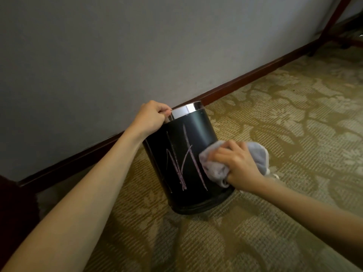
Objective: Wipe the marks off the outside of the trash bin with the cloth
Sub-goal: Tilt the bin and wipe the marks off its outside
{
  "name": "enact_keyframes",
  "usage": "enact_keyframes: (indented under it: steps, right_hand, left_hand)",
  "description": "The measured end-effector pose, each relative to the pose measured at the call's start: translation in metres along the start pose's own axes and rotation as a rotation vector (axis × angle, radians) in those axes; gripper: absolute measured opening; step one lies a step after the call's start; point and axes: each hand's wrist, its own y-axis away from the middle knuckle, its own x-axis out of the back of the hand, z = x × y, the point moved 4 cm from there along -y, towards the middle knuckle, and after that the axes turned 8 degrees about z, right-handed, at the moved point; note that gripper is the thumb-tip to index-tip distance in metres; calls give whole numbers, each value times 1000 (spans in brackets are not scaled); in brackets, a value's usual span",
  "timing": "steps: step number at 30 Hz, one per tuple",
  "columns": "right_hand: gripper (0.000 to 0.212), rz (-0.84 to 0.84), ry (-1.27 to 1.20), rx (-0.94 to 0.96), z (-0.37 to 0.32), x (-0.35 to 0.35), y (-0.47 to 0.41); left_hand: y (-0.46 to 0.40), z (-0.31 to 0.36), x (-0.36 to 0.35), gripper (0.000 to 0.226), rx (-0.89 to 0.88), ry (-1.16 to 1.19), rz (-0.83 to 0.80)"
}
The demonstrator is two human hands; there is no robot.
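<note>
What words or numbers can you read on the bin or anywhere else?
None: no words, labels or numbers show.
The pink marks on the trash bin are only scribbled lines, not letters.
The cloth, wall and carpet carry no writing.

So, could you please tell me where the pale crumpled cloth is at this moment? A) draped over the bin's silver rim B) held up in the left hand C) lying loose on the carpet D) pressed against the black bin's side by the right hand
D: the right hand presses the pale crumpled cloth against the black cylindrical trash bin's side, beside the pink marks, while the left hand grips the silver rim.
</note>
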Motion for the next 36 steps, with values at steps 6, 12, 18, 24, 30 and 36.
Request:
enact_keyframes:
  steps: [6,12,18,24,30,36]
  right_hand:
    - [41,163,-41,-112,13,23,-72]
    - [39,163,-30,-134,20,15,-50]
    - [43,-63,-6,-15,12,-3,24]
    - [30,-145,-21,-4,9,-8,65]
    - [36,-42,13,-5,11,4,28]
    - [49,175,7,-137,21,26,-60]
  left_hand:
    - [4,28,-15,31,-88,-58,-7]
    - [5,27,-19,28,-94,-58,10]
    - [-7,10,-13,23,-12,-11,39]
    - [-8,6,-13,19,9,13,84]
    - [-3,20,-18,23,-53,-84,59]
    - [5,46,-30,35,-98,-140,68]
